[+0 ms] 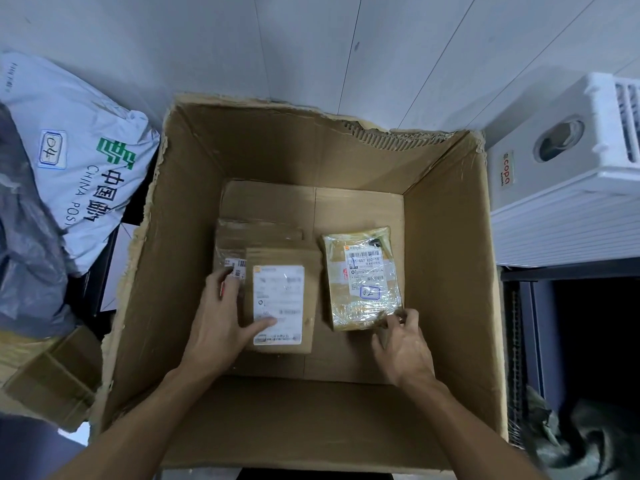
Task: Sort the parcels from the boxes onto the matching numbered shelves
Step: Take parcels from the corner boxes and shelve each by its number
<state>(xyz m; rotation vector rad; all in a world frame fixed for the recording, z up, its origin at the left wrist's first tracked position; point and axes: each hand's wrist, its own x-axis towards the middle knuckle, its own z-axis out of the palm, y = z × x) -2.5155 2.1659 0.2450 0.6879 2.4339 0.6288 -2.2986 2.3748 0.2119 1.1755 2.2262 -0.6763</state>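
In the box [450,271], my right hand [403,341] pinches the near right corner of the taped parcel [360,306], which is marked 02 and lies on the box floor. My left hand [220,317] rests on the brown parcel [282,258] beside it, thumb on its label. I cannot tell whether that hand grips. Another parcel [242,233] lies underneath.

open-topped box [446,258], tall walls, bare floor [349,209] behind parcels [363,278]
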